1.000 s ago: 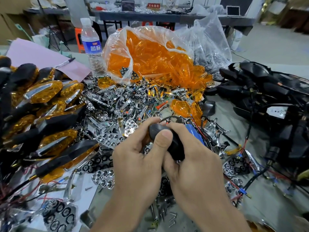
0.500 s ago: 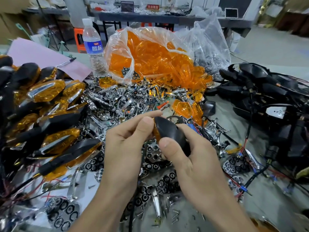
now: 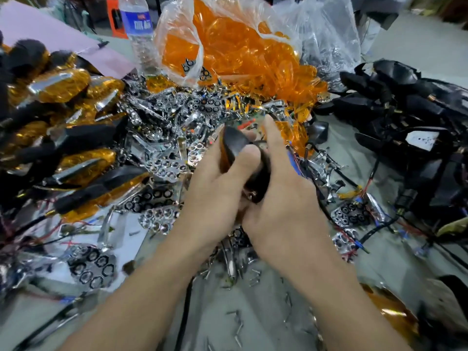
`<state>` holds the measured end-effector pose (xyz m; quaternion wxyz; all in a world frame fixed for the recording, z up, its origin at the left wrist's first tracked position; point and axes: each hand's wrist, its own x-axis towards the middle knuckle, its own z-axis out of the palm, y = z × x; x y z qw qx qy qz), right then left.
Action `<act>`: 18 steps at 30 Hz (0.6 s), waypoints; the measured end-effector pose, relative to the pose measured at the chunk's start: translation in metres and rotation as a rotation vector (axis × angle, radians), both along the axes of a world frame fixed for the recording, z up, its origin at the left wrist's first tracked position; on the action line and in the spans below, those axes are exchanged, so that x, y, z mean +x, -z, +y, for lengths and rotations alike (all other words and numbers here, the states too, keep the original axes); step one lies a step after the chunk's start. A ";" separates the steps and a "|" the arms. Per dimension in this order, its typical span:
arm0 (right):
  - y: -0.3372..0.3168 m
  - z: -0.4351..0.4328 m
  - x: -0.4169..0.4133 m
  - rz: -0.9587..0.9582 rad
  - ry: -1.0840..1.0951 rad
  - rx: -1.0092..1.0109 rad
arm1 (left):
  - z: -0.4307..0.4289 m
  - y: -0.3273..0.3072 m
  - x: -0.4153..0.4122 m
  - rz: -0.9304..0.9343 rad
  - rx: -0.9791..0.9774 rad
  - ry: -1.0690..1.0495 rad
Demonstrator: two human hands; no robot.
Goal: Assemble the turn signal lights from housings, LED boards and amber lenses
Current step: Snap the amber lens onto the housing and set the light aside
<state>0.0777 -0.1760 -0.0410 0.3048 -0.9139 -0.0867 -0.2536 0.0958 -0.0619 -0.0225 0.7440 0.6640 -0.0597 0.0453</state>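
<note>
Black housing [image 3: 234, 144] in both hands [image 3: 215, 191] [image 3: 286, 198]

housing [image 3: 234, 144] black | lenses [image 3: 228, 46] amber | bottle label [image 3: 135, 22] blue

Bright, even light from above leaves soft shadows and sharp glints on the chrome parts [image 3: 162, 127] and the clear bag [image 3: 329, 34]. Blur smears the whole view, worst toward the left and bottom edges, where the wide lens bends things.
</note>
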 end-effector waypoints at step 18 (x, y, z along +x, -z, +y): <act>-0.035 -0.013 -0.001 0.456 -0.298 -0.077 | 0.108 -0.014 0.036 0.460 -0.622 0.428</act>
